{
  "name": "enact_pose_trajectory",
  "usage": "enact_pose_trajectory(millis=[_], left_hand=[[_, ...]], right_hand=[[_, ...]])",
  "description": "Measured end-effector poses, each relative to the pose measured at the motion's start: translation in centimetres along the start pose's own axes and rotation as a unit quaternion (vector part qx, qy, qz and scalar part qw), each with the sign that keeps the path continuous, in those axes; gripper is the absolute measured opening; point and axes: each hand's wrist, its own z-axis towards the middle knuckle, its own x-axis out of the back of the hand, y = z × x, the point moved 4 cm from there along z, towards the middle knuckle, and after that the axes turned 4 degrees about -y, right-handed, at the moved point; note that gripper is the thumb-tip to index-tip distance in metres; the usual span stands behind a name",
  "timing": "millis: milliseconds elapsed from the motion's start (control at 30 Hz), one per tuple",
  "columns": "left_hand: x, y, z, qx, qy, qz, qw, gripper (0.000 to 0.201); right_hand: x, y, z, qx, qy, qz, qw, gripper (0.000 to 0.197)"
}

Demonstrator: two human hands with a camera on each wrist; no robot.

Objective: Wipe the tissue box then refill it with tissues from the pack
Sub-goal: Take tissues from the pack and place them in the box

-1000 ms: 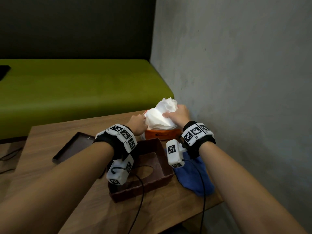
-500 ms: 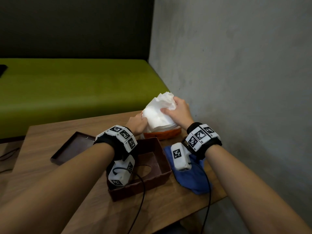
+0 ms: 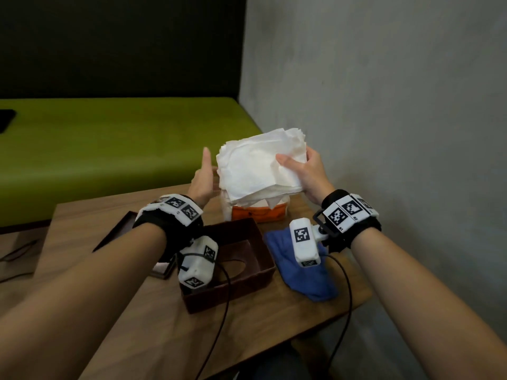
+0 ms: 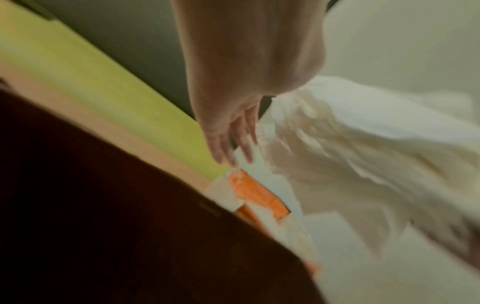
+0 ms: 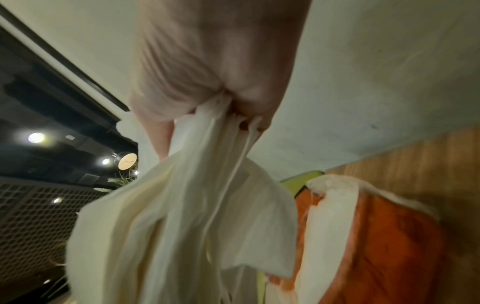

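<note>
My right hand [image 3: 299, 171] grips a thick stack of white tissues [image 3: 258, 168] and holds it in the air above the orange and white tissue pack [image 3: 258, 215]. In the right wrist view the tissues [image 5: 182, 216] hang from the clenched hand beside the pack [image 5: 376, 236]. My left hand [image 3: 204, 176] is open with straight fingers, just left of the stack, apart from it or barely touching. The left wrist view shows those fingers [image 4: 228, 142] spread next to the tissues [image 4: 350, 144]. The brown tissue box [image 3: 255, 264] lies upside down and empty, its oval slot at the bottom.
A blue cloth [image 3: 307, 272] lies on the wooden table [image 3: 274, 330] right of the box. The box's dark base plate [image 3: 115, 237] rests at the left. A grey wall [image 3: 397, 105] stands close on the right, a green bench [image 3: 109, 144] behind.
My right hand has lifted the tissue stack up out of the pack. My left hand has let go of the pack and opened, rising beside the stack.
</note>
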Motion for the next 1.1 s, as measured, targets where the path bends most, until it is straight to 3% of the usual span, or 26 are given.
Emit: enact_pose_trajectory(millis=[67, 133, 200, 300, 367, 433, 600, 667, 800, 933, 1100], left_hand=[[0.1, 1.2, -1.3, 0.004, -0.081, -0.135, 0.988, 0.080], [0.1, 2.5, -3.0, -0.016, -0.129, -0.125, 0.984, 0.058], [0.5, 2.7, -4.2, -0.028, -0.138, -0.085, 0.986, 0.033], [1.3, 1.5, -5.9, 0.030, -0.184, -0.072, 0.980, 0.040], [1.9, 0.7, -7.4, 0.054, -0.203, -0.095, 0.973, 0.034], [2.0, -0.1, -8.3, 0.057, -0.220, -0.127, 0.966, 0.034], [1.1, -0.2, -9.6, 0.063, -0.249, -0.232, 0.938, 0.051], [0.6, 0.1, -9.8, 0.062, -0.253, -0.254, 0.931, 0.055], [0.3, 0.1, -9.3, 0.044, -0.220, -0.273, 0.936, 0.042], [-0.5, -0.2, -9.2, 0.046, -0.213, -0.310, 0.926, 0.048], [0.3, -0.8, -8.5, 0.055, -0.181, -0.268, 0.945, 0.035]], right_hand=[[-1.0, 0.0, -1.2, -0.008, -0.011, 0.037, 0.999, 0.019], [-2.3, 0.2, -2.5, -0.020, -0.010, 0.071, 0.997, 0.018], [-3.3, 0.4, -3.7, -0.037, 0.006, 0.110, 0.993, 0.020], [-4.6, 0.1, -5.1, -0.055, -0.004, 0.143, 0.988, 0.028], [-5.5, -1.0, -5.7, -0.051, -0.041, 0.133, 0.989, 0.042], [-6.0, -2.2, -6.0, -0.047, -0.069, 0.139, 0.987, 0.051], [-6.6, -3.4, -6.2, -0.057, -0.089, 0.148, 0.983, 0.052], [-6.5, -3.1, -6.2, -0.073, -0.084, 0.158, 0.981, 0.050], [-5.6, -1.8, -6.2, -0.106, -0.066, 0.157, 0.980, 0.021], [-6.0, -0.9, -6.5, -0.125, -0.055, 0.159, 0.978, 0.030], [-5.5, -0.9, -6.3, -0.098, -0.040, 0.079, 0.991, 0.036]])
